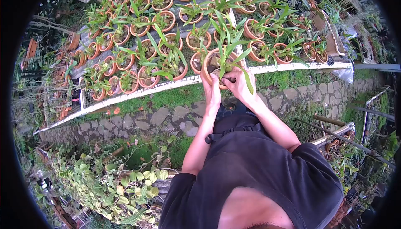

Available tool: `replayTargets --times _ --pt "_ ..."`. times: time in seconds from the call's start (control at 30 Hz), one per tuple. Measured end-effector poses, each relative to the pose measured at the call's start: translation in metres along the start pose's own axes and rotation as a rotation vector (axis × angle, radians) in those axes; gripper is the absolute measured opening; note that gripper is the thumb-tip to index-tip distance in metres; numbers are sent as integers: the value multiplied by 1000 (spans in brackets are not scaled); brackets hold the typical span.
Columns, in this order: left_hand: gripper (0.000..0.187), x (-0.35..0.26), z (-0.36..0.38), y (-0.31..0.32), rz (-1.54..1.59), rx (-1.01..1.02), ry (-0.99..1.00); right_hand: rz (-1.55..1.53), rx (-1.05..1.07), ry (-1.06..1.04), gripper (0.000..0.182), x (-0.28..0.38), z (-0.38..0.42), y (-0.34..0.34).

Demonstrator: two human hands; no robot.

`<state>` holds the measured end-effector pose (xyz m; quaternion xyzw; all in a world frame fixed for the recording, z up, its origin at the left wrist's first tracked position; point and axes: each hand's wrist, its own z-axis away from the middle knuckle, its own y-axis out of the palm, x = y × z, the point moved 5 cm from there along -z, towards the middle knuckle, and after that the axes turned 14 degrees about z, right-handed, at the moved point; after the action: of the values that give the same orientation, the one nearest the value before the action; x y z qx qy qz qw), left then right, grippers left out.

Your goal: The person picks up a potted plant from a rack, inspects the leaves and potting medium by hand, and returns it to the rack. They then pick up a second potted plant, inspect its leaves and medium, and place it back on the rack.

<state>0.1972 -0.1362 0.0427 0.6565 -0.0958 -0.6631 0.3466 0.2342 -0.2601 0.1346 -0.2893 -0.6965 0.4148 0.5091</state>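
A terracotta pot (206, 71) with a long-leaved green plant (225, 59) in it is held up at the front edge of the bench. My left hand (212, 90) is wrapped against the pot's lower left side, its thumb at the rim. On the right, my right hand (239, 85) has its fingers pinched together at the pot's near inner rim, by the base of the plant. Something small and dark is at those fingertips, too small to name. One long leaf hangs over the right hand and hides part of it.
Many potted plants (170, 45) stand in rows on a mesh bench with a white edge (158, 85). A stone path (158, 116) runs below it. Leafy vines (138, 179) grow at the lower left, and metal rails (367, 149) stand at the right.
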Motion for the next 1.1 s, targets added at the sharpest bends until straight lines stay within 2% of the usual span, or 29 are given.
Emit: replayTargets --times 0.27,0.4,0.47,0.5,0.53,0.6,0.67,0.73,0.83,0.93,0.97,1.07,1.1 --pt "60 -14 1 0 -95 -34 21 -62 0 1 8 2 -4 18" --pt "57 -4 -1 -14 25 -84 -33 -171 35 18 10 6 -4 2" --pt "69 1 -4 -23 154 -109 -63 -220 77 42 12 4 -2 -16" --pt "57 20 -8 -48 195 -76 -91 -273 95 63 11 -3 1 -22" --pt "59 17 -9 -48 234 -91 -87 -261 108 60 9 -6 3 -37" --pt "64 7 -7 -46 316 -119 -81 -105 224 176 11 -35 10 -53" --pt "58 -7 -5 -38 356 -162 -92 663 310 133 16 -66 24 -63" --pt "57 -13 -6 -35 349 -188 -74 656 280 140 21 -70 28 -78" --pt "53 -14 -7 -32 404 -114 -60 210 260 207 24 -61 19 -81" --pt "49 -20 -1 -25 392 -63 -80 38 198 224 27 -47 11 -80" --pt "48 -21 2 -26 409 -13 -93 3 226 221 20 -47 10 -78" --pt "49 -20 5 -28 417 42 -111 -418 23 226 21 -44 10 -72" --pt "49 -21 5 -28 419 47 -111 -440 16 225 22 -41 9 -74"
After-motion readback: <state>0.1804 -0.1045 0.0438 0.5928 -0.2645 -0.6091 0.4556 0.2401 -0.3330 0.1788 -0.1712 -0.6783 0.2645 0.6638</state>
